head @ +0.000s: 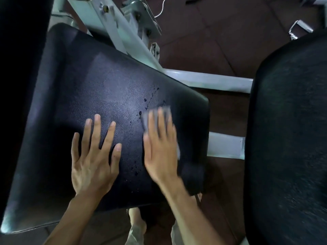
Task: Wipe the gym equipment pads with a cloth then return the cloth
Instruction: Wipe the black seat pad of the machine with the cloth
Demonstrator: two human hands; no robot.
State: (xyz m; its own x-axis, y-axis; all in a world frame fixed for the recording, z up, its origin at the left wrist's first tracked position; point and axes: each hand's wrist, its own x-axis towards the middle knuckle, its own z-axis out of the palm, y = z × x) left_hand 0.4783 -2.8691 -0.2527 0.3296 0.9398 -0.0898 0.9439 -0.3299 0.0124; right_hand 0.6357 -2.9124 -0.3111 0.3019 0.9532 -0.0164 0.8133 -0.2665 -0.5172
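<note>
Cloth (160,113), grey and flat, lies under right hand (160,149); left hand (93,156) fingers spread on pebbled black pad (92,82).

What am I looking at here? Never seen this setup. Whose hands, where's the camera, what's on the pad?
There is no robot: a person wears one wide-angle camera on the head, looking down at their own bare hands. The big black surface is a gym equipment pad on a white metal frame. The left hand lies flat on the pad with its fingers spread, holding nothing. The right hand presses a grey cloth flat against the pad; it looks blurred, so it is probably mid-wipe. Dark droplets dot the pad near the cloth. A second black pad sits at the right.
</note>
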